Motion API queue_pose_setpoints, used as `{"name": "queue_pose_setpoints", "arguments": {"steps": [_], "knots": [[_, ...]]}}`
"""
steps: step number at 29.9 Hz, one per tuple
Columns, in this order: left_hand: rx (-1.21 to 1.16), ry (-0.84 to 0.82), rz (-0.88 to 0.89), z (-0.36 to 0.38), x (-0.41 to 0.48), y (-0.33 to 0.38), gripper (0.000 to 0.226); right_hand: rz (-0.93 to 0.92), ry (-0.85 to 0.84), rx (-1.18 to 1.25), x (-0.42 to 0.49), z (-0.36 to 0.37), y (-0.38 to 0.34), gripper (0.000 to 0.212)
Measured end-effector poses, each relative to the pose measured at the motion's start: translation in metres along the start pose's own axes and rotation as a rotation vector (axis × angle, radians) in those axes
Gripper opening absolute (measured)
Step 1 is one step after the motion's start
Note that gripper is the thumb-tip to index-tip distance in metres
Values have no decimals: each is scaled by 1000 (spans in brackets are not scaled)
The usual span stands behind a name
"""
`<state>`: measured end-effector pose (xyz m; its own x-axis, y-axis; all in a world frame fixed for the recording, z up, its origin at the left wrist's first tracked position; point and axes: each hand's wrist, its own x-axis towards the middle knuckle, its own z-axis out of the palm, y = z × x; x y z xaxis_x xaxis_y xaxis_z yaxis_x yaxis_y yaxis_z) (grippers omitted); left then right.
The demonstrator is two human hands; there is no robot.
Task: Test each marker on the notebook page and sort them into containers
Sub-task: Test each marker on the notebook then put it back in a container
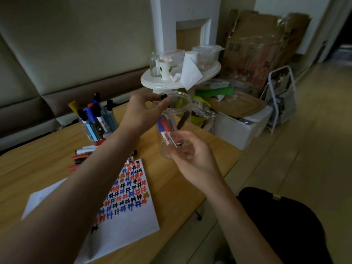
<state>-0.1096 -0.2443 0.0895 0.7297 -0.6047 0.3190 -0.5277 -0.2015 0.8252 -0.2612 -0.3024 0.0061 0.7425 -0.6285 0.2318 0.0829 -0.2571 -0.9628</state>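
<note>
A clear plastic jar (183,103) is held above the wooden table (179,187). My right hand (192,155) grips its lower part. My left hand (144,111) is at the jar's rim and pinches a black marker cap there. Inside the jar lie a blue-capped marker (162,123) and a red-capped marker (167,128). A white notebook page (131,216) covered with red, blue and black test marks lies on the table. A second clear container (97,126) at the back left holds several upright markers. Several loose markers (82,155) lie in front of it.
A white round stand (152,80) with cups and tissue rises behind the table. A white bin (240,128), cardboard and a wire rack (280,100) crowd the floor at the right. A sofa back runs along the left. My dark-clothed knee (285,216) is at the lower right.
</note>
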Motion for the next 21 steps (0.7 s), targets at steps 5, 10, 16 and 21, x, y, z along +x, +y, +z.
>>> {"name": "queue_pose_setpoints", "arguments": {"steps": [5,10,16,21], "knots": [[-60,-43,-15,10,-3,-2,29,1,3,-20,-1,0,2,35],[-124,-77,30,12,-9,-3,30,8,4,-28,-2,1,5,35],[-93,71,85,-6,-16,-21,32,8,3,-52,-3,4,7,30],[-22,134,74,-42,-65,-59,27,-9,-27,-107,-7,7,10,30]]}}
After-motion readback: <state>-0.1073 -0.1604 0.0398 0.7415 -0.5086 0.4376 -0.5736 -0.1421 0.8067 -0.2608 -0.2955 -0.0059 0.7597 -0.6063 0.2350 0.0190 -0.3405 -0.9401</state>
